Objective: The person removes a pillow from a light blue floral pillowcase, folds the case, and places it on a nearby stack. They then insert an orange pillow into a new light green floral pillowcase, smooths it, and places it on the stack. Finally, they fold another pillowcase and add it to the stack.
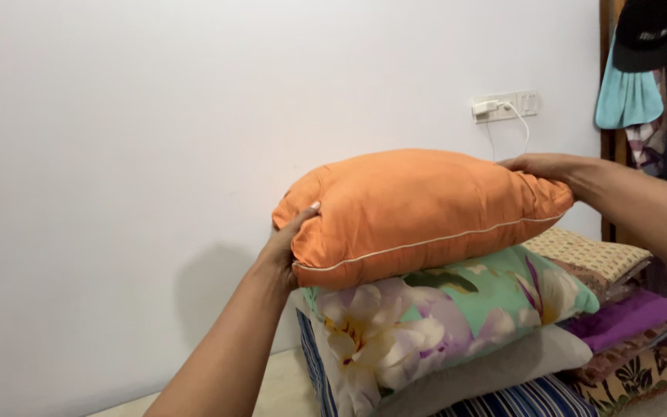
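Note:
An orange pillow [418, 208] with white piping lies on top of a stack of pillows. My left hand [287, 243] grips its left end, thumb on the front face. My right hand [546, 166] rests on its upper right corner, fingers over the back edge. Under it sits a floral pillow [441, 316] in green, white and purple. Below that come a plain grey pillow [503, 363] and a blue striped pillow [526, 401] at the bottom.
A pile of folded blankets [627, 316], tan, purple and patterned, sits right of the stack. A white wall [156, 154] stands close behind, with a switch plate and plugged charger [503, 106]. Clothes and a dark cap [650, 69] hang at the top right.

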